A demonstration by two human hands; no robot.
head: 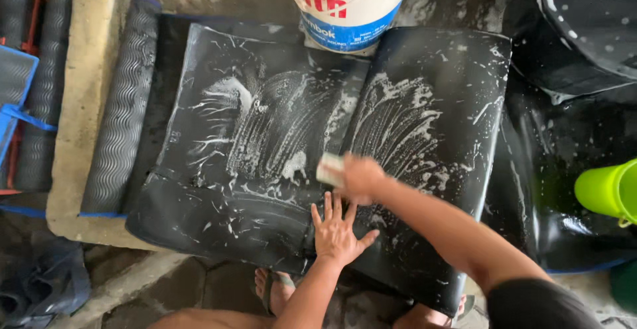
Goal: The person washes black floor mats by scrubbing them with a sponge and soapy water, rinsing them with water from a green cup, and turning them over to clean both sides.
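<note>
Right hand [361, 178] closed around pale sponge [330, 168], pressed on soapy black mat [424, 123]. Left hand [336, 233] open, flat on mat's lower middle. White bucket [345, 4] at mat's far edge, contents not visible. Green bucket [607, 191] right, interior hidden.

The right hand [361, 176] is motion-blurred and hides most of the pale sponge [330, 168]. The white bucket [345, 4] and the green container [610, 190] are cut by the picture's edges.

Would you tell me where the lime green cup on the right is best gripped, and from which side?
Grip the lime green cup around its rounded side wall, coming from the left. Its right part runs out of view, and no handle is clearly visible.
</note>
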